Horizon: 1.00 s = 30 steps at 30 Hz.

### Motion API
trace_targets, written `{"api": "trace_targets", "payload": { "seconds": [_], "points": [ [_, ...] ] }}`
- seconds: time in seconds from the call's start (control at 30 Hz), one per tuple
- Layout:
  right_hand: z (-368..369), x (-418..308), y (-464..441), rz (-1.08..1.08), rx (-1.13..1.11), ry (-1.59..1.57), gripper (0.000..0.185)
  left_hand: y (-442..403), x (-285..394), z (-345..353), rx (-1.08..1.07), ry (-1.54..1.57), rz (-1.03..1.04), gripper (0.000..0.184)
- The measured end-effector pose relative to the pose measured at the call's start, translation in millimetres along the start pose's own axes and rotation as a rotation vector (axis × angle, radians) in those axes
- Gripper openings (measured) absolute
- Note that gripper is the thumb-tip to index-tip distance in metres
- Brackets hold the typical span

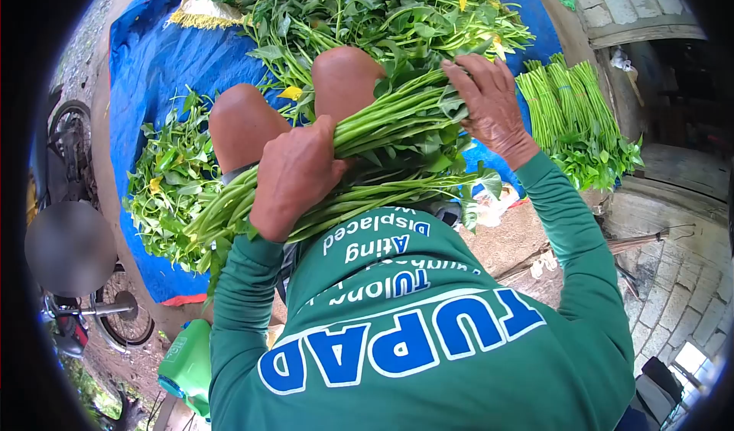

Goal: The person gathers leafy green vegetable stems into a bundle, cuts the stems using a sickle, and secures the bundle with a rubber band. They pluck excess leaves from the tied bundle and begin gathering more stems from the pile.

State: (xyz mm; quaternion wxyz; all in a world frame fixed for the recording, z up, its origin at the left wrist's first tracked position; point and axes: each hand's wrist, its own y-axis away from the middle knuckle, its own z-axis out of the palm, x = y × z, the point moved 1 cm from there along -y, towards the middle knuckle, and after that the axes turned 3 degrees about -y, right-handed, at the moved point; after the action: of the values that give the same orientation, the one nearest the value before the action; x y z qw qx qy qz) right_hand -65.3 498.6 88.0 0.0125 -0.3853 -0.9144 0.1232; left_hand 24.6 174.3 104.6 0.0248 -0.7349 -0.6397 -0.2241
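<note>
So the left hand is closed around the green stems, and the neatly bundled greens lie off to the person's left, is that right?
Not quite: the bundled greens lie off to the person's right, as the head view shows. The left hand is closed around the green stems, as you said.

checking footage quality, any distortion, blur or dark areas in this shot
Head view: fisheye curving with black edges; a round blurred patch at left; the opening at right in deep shadow; green stems in the left hand fairly sharp.
</note>
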Motion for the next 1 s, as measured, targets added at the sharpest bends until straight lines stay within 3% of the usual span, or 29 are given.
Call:
{"api": "trace_targets", "payload": {
  "seconds": [0.17,0.23,0.3,0.33,0.43,0.47,0.53,0.6,0.67,0.7,0.73,0.77,0.83,0.87,0.93,1.0],
  "points": [
    [-19.1,75.8,25.0,0.087,0.015,0.243,0.084,0.7,-0.4,-1.3,0.022,0.028,-0.021,0.036],
    [-48.7,112.0,38.9,0.274,0.239,0.211,0.068,-0.2,0.9,-1.6,0.026,0.027,-0.033,0.036],
    [-130.0,27.5,5.6,0.467,0.412,-0.190,0.056,0.1,1.0,0.2,0.026,0.022,-0.056,0.037],
    [-139.3,-15.0,13.9,0.427,0.290,-0.608,0.052,1.3,1.9,0.7,0.013,0.024,-0.070,0.037],
    [-88.7,-103.8,12.2,-0.077,-0.138,-1.132,0.036,-3.4,3.7,-3.1,0.006,0.013,-0.086,0.037],
    [-64.3,-119.5,20.1,-0.136,-0.241,-1.106,0.034,-3.6,2.9,-3.0,0.006,0.002,-0.084,0.038],
    [1.4,-78.9,62.5,0.514,-0.440,-1.284,0.036,-0.3,1.7,-0.4,0.008,-0.002,-0.083,0.038],
    [52.3,4.1,104.1,0.895,-0.352,-1.115,0.031,1.9,2.9,0.4,0.030,0.007,-0.075,0.039],
    [51.3,77.3,125.4,1.058,-0.095,-0.837,0.028,2.7,2.0,3.0,0.079,-0.011,-0.026,0.038],
    [27.1,92.2,117.5,0.971,0.154,-0.714,0.025,3.9,1.5,5.7,0.098,-0.021,-0.006,0.037],
    [-26.6,80.4,77.8,1.053,0.160,-0.519,0.033,6.2,2.0,8.2,0.097,-0.024,0.000,0.037],
    [-41.5,80.8,55.6,0.799,0.474,-0.675,0.046,5.1,2.2,8.9,0.109,-0.029,0.004,0.037],
    [-102.5,13.6,-12.7,0.380,0.373,-0.575,0.062,4.0,4.0,11.3,0.136,-0.035,0.026,0.038],
    [-103.5,-29.8,-31.5,0.285,0.271,-0.667,0.062,3.8,4.1,12.5,0.154,-0.036,0.038,0.038],
    [-89.7,-77.1,-52.0,0.034,0.076,-0.516,0.066,4.7,4.8,12.6,0.164,-0.042,0.052,0.041],
    [-54.8,-88.3,-48.6,-0.175,-0.072,-0.140,0.069,7.7,4.1,12.8,0.146,-0.049,0.046,0.045]
  ]
}}
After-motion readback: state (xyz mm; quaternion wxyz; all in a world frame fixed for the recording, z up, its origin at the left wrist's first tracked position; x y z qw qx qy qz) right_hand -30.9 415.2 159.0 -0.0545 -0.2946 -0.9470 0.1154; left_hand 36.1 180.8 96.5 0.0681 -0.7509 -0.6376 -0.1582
